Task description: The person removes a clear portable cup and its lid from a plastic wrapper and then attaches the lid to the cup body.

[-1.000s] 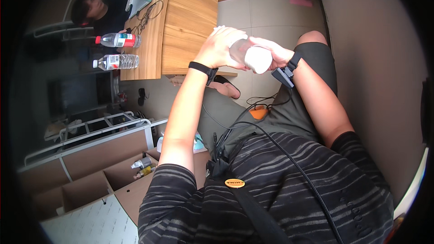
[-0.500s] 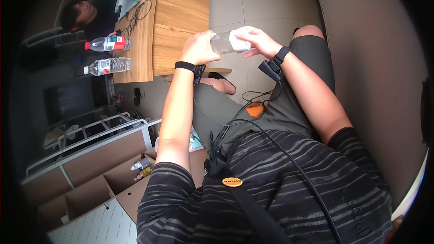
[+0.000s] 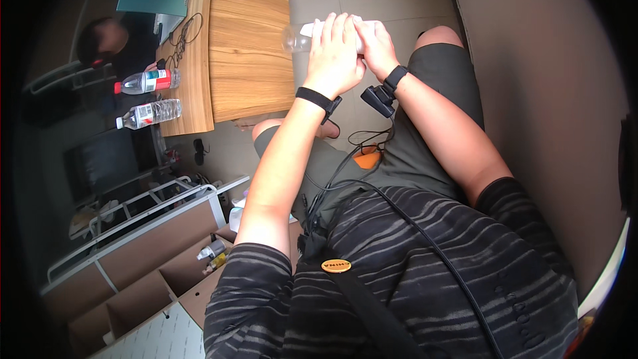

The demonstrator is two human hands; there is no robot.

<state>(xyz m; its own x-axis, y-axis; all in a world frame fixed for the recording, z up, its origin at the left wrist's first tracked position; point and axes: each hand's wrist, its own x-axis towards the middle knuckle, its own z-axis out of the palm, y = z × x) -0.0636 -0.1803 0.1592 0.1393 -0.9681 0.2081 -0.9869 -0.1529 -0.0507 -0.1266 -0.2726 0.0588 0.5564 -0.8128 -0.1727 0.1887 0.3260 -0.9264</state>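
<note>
A clear, see-through cylindrical container (image 3: 291, 38) lies sideways in the air between my hands, its left end sticking out. White soft material (image 3: 308, 29), cloth or paper, covers part of it; I cannot tell which. My left hand (image 3: 334, 56) is closed over the white material and the container's middle. Wrapped round the right end is my right hand (image 3: 377, 46), its fingers meeting those of the left. The hands hide most of the container, including its right end. Both wrists carry black bands, and a small black device (image 3: 377, 101) hangs by the right wrist.
A wooden table (image 3: 249, 46) stands ahead on the left, with two water bottles (image 3: 147, 82) at its left edge. Beyond them sits another person (image 3: 109, 40). Black cables (image 3: 332, 186) run over my lap. A wall (image 3: 525, 93) rises on the right; brown shelving (image 3: 153, 286) stands lower left.
My left hand has moved from the container's left end onto the white material beside my right hand. Both hands and the container have shifted slightly up in the picture.
</note>
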